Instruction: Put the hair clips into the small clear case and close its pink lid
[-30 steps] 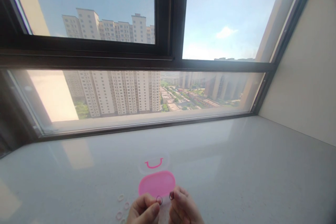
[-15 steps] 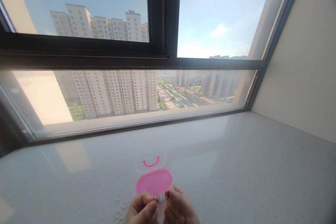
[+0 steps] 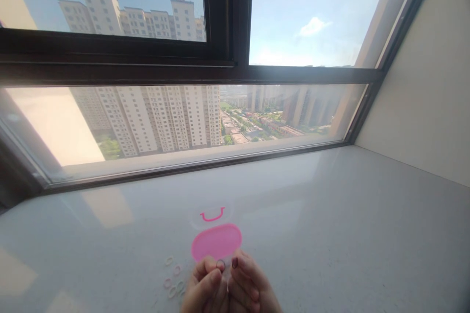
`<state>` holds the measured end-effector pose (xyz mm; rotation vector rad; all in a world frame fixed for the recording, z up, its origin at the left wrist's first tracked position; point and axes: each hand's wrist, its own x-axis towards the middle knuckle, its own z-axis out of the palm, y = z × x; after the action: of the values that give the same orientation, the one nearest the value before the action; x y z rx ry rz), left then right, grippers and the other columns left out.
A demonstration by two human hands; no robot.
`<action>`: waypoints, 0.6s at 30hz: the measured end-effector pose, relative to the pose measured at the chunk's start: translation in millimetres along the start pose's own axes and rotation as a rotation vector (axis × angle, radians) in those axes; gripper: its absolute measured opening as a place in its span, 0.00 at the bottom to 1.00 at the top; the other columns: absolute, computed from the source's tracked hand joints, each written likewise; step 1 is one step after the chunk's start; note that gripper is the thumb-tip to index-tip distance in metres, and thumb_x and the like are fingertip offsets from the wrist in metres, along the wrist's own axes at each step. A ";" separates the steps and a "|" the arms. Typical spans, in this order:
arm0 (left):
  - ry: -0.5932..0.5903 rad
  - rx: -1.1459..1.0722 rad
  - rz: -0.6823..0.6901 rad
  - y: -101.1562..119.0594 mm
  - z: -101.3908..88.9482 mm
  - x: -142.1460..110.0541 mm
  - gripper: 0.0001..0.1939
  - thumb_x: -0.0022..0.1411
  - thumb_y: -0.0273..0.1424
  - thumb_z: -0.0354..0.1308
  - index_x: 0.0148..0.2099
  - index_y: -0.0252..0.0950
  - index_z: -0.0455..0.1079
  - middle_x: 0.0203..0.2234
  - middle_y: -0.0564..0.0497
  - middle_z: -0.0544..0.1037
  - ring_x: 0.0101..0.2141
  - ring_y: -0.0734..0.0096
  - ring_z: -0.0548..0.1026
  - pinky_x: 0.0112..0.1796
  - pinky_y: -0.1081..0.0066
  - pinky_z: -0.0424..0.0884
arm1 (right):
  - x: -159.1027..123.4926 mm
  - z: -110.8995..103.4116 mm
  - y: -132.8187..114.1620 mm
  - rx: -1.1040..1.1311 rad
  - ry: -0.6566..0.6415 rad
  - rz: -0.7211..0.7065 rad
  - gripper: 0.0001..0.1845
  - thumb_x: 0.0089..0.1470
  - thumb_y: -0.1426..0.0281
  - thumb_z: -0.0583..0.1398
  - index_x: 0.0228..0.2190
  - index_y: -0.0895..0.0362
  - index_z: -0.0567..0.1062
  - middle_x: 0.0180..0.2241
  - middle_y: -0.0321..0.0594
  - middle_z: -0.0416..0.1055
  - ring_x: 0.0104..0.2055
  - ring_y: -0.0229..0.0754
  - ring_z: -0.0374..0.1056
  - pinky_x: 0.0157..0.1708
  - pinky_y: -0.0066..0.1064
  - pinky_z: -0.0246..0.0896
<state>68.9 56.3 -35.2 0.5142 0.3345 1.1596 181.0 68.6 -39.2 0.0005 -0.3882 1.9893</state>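
Note:
Low in the head view, my left hand point(image 3: 206, 286) pinches a small dark hair tie point(image 3: 220, 265) between thumb and forefinger. Close beside it, my right hand point(image 3: 251, 281) has its fingers curled round another small dark hair tie point(image 3: 235, 263). Just beyond both hands lies a pink oval tray point(image 3: 216, 243), its near edge partly covered by my fingers. Several pale hair ties point(image 3: 172, 292) are scattered on the white surface left of my left hand.
A clear lid with a pink handle point(image 3: 213, 217) lies behind the tray. The white windowsill point(image 3: 330, 234) stretches up to a dark window frame point(image 3: 183, 166). A pale wall point(image 3: 433, 88) closes off the right side, and tall buildings stand outside.
The view has tilted down a little, so everything sits higher in the picture. More of the pale hair ties show. Both hands keep their pinch on the dark hair ties.

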 end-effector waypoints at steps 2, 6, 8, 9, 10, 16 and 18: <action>-0.014 0.012 0.011 0.2 0.7 -0.6 0.02 0.55 0.30 0.63 0.32 0.39 0.77 0.08 0.64 0.51 0.10 0.86 0.45 0.12 0.83 0.47 | -0.4 0.4 0.7 0.035 0.007 0.003 0.07 0.50 0.69 0.64 0.24 0.60 0.76 0.07 0.22 0.54 0.07 0.23 0.35 0.06 0.15 0.38; -0.014 0.002 0.049 -1.9 0.7 -0.6 0.02 0.56 0.29 0.62 0.33 0.38 0.77 0.09 0.64 0.51 0.10 0.87 0.44 0.12 0.83 0.47 | -2.0 1.6 0.1 0.089 0.044 0.050 0.15 0.51 0.70 0.63 0.16 0.60 0.72 0.07 0.24 0.56 0.07 0.23 0.35 0.05 0.15 0.38; -0.009 -0.021 0.078 -3.6 0.0 -0.4 0.02 0.56 0.28 0.62 0.33 0.37 0.76 0.09 0.65 0.50 0.10 0.87 0.42 0.11 0.84 0.46 | -2.9 2.2 -0.6 0.103 0.057 0.065 0.18 0.51 0.71 0.63 0.13 0.60 0.69 0.07 0.24 0.56 0.07 0.23 0.36 0.05 0.15 0.38; -0.007 -0.034 0.087 -4.4 -0.4 -0.3 0.02 0.56 0.28 0.62 0.33 0.36 0.76 0.09 0.65 0.49 0.10 0.88 0.42 0.11 0.84 0.46 | -3.3 2.3 -0.8 0.107 0.065 0.067 0.17 0.51 0.71 0.64 0.14 0.60 0.70 0.07 0.24 0.56 0.07 0.23 0.36 0.06 0.15 0.38; -0.007 -0.046 0.089 -4.9 -0.6 -0.3 0.02 0.56 0.27 0.62 0.32 0.36 0.76 0.09 0.65 0.49 0.10 0.88 0.41 0.11 0.84 0.46 | -3.6 2.3 -0.8 0.108 0.072 0.067 0.16 0.50 0.71 0.64 0.15 0.60 0.70 0.07 0.24 0.56 0.08 0.23 0.36 0.06 0.15 0.38; 0.008 -0.070 0.063 -3.7 2.6 -1.1 0.03 0.57 0.27 0.60 0.31 0.36 0.75 0.09 0.65 0.49 0.10 0.87 0.42 0.12 0.83 0.45 | -4.9 1.8 0.0 0.111 0.080 0.070 0.11 0.51 0.72 0.64 0.20 0.61 0.74 0.07 0.23 0.57 0.08 0.23 0.36 0.06 0.14 0.37; 0.005 -0.053 0.066 -2.4 4.2 -1.3 0.03 0.57 0.28 0.61 0.32 0.36 0.75 0.10 0.65 0.50 0.10 0.87 0.42 0.12 0.83 0.45 | -5.0 1.8 -0.2 0.118 0.072 0.071 0.10 0.51 0.72 0.64 0.20 0.61 0.74 0.08 0.23 0.57 0.08 0.22 0.36 0.06 0.14 0.37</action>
<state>72.4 53.5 -33.1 0.4791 0.2926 1.2311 183.0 63.8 -38.2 -0.0100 -0.2271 2.0733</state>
